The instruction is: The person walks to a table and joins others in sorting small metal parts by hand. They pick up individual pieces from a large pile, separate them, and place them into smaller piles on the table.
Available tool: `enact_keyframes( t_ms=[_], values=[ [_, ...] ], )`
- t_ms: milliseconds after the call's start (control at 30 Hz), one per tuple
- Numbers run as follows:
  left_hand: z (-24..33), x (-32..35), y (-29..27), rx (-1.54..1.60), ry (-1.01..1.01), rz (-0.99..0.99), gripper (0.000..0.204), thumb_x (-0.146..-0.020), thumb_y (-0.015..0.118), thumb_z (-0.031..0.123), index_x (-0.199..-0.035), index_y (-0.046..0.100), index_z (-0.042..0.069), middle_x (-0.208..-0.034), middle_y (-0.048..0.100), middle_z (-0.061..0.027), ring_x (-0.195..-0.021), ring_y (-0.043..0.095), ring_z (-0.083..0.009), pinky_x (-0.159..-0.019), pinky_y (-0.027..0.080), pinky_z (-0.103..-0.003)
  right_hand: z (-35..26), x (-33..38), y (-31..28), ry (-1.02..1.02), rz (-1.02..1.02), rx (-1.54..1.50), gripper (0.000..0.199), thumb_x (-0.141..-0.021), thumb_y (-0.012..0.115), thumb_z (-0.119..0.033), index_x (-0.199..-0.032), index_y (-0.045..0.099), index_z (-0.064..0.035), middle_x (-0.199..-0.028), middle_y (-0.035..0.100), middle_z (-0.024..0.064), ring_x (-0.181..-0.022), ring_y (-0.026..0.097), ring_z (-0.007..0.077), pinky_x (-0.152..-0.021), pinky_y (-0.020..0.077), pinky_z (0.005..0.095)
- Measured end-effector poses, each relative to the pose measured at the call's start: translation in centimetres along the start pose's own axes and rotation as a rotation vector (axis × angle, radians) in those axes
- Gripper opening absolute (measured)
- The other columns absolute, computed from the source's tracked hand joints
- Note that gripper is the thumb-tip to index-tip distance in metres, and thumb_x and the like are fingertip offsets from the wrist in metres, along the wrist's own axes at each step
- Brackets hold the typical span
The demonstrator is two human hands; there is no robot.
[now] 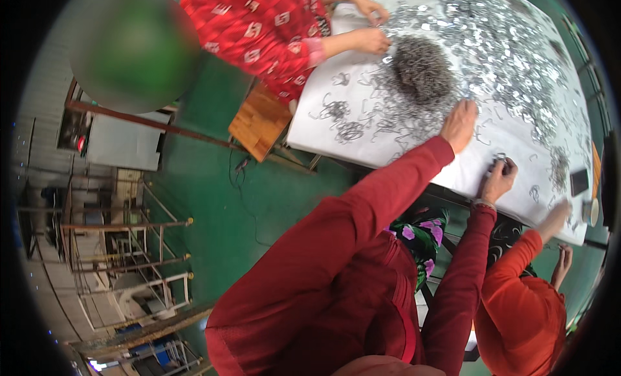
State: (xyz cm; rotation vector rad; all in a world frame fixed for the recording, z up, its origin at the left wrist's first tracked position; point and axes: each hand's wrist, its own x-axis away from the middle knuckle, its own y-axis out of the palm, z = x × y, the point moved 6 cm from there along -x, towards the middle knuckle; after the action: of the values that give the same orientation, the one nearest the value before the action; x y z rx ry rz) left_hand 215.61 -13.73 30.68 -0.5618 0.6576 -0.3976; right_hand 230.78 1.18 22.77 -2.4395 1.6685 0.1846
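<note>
My left hand [459, 127] reaches over the white-covered table, at the near edge of the loose metal pieces. Its fingers are bent together, and whatever is between the fingertips is hidden. Closer to the table's front edge, my right hand [500, 180] is closed around small metal pieces [500, 157] that poke out past the fingers. Beyond my left hand rises a dense heap of thin bent wire hooks [424, 68], with more hooks strewn around it. Shiny flat metal clips [511, 59] cover much of the far and right side.
Across the corner, a co-worker in a red patterned sleeve [259, 33] handles pieces. Another in orange [524, 305] works at my right. A dark phone [579, 181] and a cup [590, 211] sit at the table's right. A wooden stool [260, 121] stands left of the table [317, 140].
</note>
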Motion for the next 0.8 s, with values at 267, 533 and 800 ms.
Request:
enact_keyframes(
  t_ms=[267, 533, 800],
  values=[
    [-1.3, 14.8, -9.8, 0.143, -0.132, -0.115, 0.033, -0.07, 0.045, -0.01, -0.1, 0.051, 0.003, -0.096, 0.047, -0.018, -0.095, 0.048, -0.037, -0.083, 0.041, -0.043, 0.1, 0.1, -0.2, -0.138, -0.07, 0.118, 0.017, -0.09, 0.052, -0.009, -0.102, 0.057, 0.0022, -0.081, 0.058, 0.0045, -0.066, 0.049, 0.0097, -0.061, 0.043, 0.0241],
    [-16.8, 21.4, -26.7, -0.525, -0.461, 0.218, 0.019, -0.078, 0.05, -0.003, -0.094, 0.058, 0.004, -0.089, 0.053, -0.0201, -0.087, 0.053, -0.0389, -0.074, 0.044, -0.047, 1.0, -0.3, -0.5, -0.145, -0.058, 0.157, 0.017, -0.091, 0.052, -0.009, -0.103, 0.058, 0.0011, -0.087, 0.059, 0.0046, -0.067, 0.05, 0.0096, -0.062, 0.0438, 0.0238],
    [-20.2, 20.7, -28.3, -0.711, -0.447, 0.251, 0.015, -0.08, 0.063, 0.012, -0.092, 0.068, 0.005, -0.091, 0.058, -0.0129, -0.092, 0.053, -0.0318, -0.077, 0.047, -0.042, 1.3, -0.4, -0.6, -0.134, -0.089, 0.176, 0.018, -0.092, 0.053, -0.011, -0.104, 0.058, 0.001, -0.088, 0.059, 0.0047, -0.068, 0.05, 0.0095, -0.063, 0.0439, 0.0232]
  ],
)
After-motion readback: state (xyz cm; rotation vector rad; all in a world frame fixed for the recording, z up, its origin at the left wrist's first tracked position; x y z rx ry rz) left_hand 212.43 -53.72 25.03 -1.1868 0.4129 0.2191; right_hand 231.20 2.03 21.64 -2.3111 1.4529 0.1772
